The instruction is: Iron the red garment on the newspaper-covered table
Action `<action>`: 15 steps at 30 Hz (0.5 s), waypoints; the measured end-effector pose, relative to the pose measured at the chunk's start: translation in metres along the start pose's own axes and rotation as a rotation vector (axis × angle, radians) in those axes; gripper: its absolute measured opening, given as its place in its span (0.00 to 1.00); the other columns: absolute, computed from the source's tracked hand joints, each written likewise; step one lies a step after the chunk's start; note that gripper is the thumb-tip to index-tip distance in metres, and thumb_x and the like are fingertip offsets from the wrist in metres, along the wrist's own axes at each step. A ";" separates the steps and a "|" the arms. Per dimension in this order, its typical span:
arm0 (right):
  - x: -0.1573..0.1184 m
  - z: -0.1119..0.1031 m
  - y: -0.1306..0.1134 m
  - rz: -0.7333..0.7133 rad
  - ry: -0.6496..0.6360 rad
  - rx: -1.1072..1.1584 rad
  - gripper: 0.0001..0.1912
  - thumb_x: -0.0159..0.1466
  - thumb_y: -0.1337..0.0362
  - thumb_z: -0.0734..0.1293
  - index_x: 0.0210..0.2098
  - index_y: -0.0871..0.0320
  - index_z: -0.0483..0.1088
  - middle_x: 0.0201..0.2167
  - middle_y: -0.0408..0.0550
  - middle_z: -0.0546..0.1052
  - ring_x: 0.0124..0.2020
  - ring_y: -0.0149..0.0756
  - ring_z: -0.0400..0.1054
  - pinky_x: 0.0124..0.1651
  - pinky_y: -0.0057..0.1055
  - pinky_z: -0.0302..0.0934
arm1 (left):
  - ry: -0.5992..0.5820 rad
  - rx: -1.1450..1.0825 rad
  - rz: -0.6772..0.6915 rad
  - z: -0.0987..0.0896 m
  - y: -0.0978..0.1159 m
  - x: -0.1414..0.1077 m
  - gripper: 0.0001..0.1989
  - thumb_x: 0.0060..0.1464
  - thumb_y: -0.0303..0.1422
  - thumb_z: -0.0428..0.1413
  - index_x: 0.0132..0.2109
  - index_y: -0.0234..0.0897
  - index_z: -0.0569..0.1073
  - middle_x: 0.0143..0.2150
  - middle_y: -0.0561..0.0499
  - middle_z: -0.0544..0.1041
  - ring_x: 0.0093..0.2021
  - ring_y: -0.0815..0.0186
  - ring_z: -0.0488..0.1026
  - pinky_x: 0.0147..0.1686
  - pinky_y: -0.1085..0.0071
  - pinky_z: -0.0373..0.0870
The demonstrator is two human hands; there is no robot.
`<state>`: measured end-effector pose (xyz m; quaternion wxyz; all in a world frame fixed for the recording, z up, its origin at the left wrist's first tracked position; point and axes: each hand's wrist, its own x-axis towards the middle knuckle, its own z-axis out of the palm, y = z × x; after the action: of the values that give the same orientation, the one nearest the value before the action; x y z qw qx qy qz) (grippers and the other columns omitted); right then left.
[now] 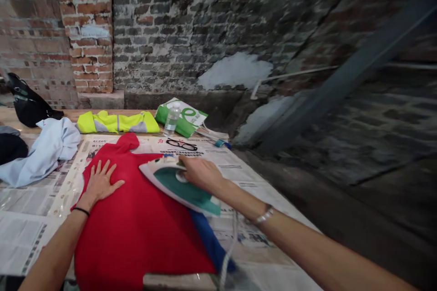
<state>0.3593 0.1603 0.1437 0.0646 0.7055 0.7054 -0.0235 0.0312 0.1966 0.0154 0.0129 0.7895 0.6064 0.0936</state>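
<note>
A red garment point(146, 232) with a blue part point(208, 234) along its right side lies spread over the newspaper-covered table. My left hand point(101, 183) rests flat on its upper left, fingers spread. My right hand point(200, 172) is wrapped around the handle of a white and teal clothes iron point(180, 188). The iron sits at the garment's upper right, its pointed tip toward the left. I cannot tell whether its soleplate presses on the cloth. Its pale cord point(230, 245) hangs down toward the table's front edge.
Beyond the garment are black-framed glasses point(181, 144), a clear bottle point(171, 119), a green and white bag point(186, 118) and a folded neon-yellow vest point(118, 122). A light blue cloth point(48, 145) and black bag point(29, 102) lie left. A brick wall point(164, 32) stands behind.
</note>
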 end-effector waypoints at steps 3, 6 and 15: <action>0.038 -0.007 0.003 0.100 0.047 0.010 0.19 0.70 0.68 0.64 0.60 0.59 0.72 0.53 0.65 0.81 0.54 0.52 0.78 0.48 0.35 0.67 | -0.013 0.014 -0.019 -0.001 0.002 -0.001 0.44 0.59 0.63 0.53 0.74 0.46 0.63 0.79 0.43 0.57 0.78 0.35 0.47 0.74 0.35 0.46; 0.056 -0.012 0.008 0.078 0.025 0.018 0.22 0.69 0.68 0.64 0.62 0.59 0.72 0.56 0.64 0.80 0.57 0.51 0.76 0.50 0.34 0.66 | -0.043 0.007 -0.031 -0.006 0.003 -0.002 0.46 0.58 0.65 0.52 0.75 0.46 0.61 0.79 0.44 0.56 0.79 0.34 0.45 0.74 0.33 0.44; -0.007 0.011 0.024 -0.267 -0.118 0.055 0.17 0.64 0.68 0.68 0.51 0.52 0.77 0.45 0.52 0.84 0.49 0.49 0.78 0.43 0.31 0.61 | -0.113 -0.020 -0.032 -0.011 0.007 -0.003 0.55 0.55 0.67 0.53 0.77 0.34 0.56 0.80 0.40 0.52 0.79 0.35 0.42 0.74 0.34 0.41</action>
<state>0.3838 0.1523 0.1348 0.0829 0.6043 0.7870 -0.0927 0.0354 0.1906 0.0271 0.0566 0.7836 0.6163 0.0547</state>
